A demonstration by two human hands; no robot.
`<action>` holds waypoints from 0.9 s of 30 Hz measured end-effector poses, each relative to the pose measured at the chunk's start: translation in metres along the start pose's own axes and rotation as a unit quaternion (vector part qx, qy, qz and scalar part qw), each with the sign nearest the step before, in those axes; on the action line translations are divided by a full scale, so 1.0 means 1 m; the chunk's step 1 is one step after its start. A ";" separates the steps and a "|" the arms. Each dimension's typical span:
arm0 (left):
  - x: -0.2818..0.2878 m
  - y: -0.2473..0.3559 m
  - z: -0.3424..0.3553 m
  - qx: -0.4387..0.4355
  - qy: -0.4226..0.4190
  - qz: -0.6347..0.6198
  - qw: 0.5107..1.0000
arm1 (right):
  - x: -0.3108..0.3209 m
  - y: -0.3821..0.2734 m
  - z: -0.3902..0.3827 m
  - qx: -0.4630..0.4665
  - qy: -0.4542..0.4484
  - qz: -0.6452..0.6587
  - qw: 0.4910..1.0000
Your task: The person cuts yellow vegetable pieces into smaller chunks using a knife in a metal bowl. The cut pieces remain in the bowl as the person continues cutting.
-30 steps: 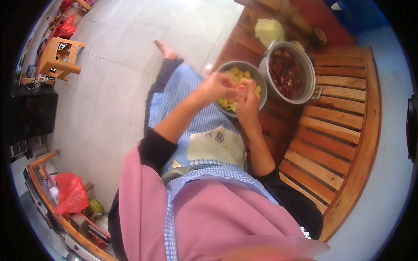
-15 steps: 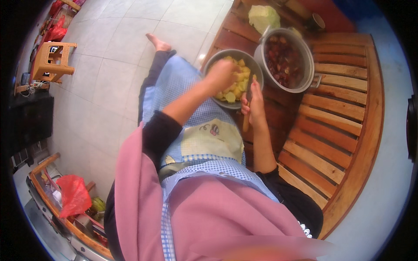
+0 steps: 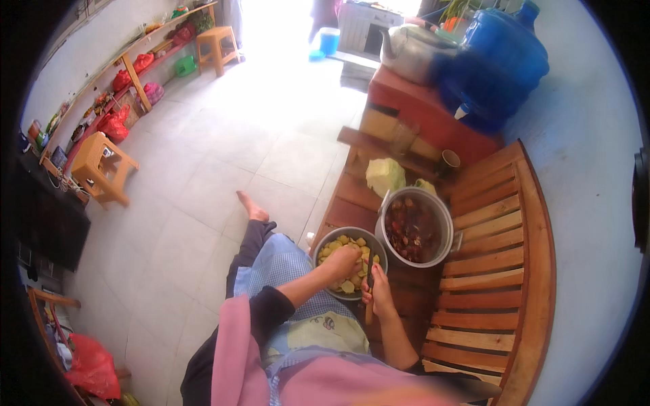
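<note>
A grey metal bowl of yellow cut pieces, which look like potato, stands on the wooden bench before me. Over those pieces is my left hand, its fingers curled in; anything held in them is hidden. At the bowl's right rim, my right hand grips a knife by its light wooden handle, with the dark blade pointing up and away from me. Just beyond it sits a large metal pot of dark reddish-brown chunks. A pale green cabbage lies behind the pot.
A slatted wooden backrest rises along the right. On a red surface at the back stand a kettle and a big blue water bottle. A cup is near the cabbage. Orange stools and shelves line the left.
My view has tilted up, bringing in the kettle, water bottle and bright doorway. The left hand is still over the cut pieces, and the right still grips the knife beside the bowl.
</note>
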State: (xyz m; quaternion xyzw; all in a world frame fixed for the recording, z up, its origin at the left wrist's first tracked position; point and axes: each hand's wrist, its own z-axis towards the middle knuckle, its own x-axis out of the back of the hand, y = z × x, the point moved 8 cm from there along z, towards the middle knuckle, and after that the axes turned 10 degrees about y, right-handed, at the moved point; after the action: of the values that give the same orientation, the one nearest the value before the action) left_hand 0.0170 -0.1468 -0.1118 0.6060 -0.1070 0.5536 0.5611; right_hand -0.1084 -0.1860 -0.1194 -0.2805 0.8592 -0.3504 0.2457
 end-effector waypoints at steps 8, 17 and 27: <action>0.066 -0.021 -0.037 0.304 0.073 -0.451 0.836 | -0.049 -0.027 -0.008 0.332 -0.002 -0.207 0.920; 0.115 -0.018 -0.049 0.336 0.121 -0.599 0.717 | -0.083 -0.061 -0.043 0.174 -0.134 -0.080 0.972; 0.142 0.018 -0.042 0.320 0.111 -0.601 0.724 | -0.091 -0.097 -0.071 0.451 -0.066 -0.279 0.845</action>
State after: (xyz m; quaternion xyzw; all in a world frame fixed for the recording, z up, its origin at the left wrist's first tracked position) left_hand 0.0319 -0.0494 0.0003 0.6212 0.5258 0.1651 0.5571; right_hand -0.0563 -0.1512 0.0182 -0.3893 0.4737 -0.7335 0.2931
